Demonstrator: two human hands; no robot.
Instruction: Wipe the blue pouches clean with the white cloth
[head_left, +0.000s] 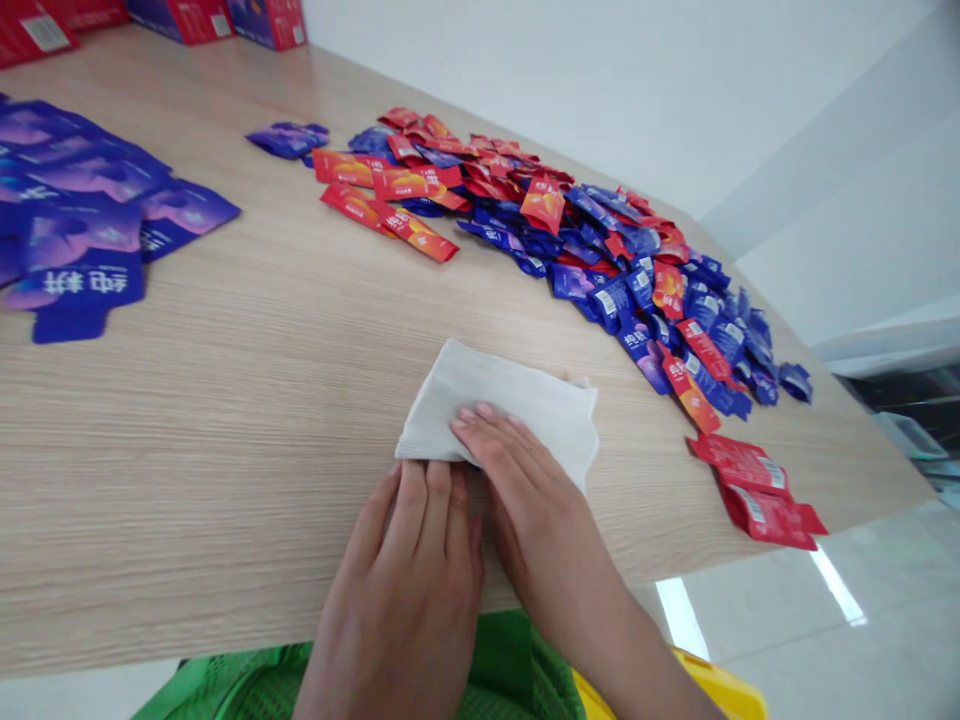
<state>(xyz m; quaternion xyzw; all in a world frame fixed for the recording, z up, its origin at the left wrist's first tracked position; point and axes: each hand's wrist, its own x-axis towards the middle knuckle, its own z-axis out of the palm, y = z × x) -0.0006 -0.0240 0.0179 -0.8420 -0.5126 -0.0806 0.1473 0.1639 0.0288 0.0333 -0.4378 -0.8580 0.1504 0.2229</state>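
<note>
A white folded cloth point(517, 395) lies on the wooden table in front of me; its right edge is wavy. My right hand point(540, 510) rests over the cloth's lower middle, fingers stretched out and fingertips on its surface. Just left of it is my left hand point(412, 570), back upward, with its fingers extended to the lower edge of the cloth. The very tips of the left fingers meet that edge, and whether they reach under it cannot be made out. The two hands are close together, and part of the right thumb side is hidden.
A long pile of small red and blue packets point(570, 230) runs along the wall side. Two red packets point(757, 490) lie near the right edge. Larger blue pouches point(82, 210) are at left, boxes point(262, 20) behind. Below the table edge sits a green basket point(255, 685).
</note>
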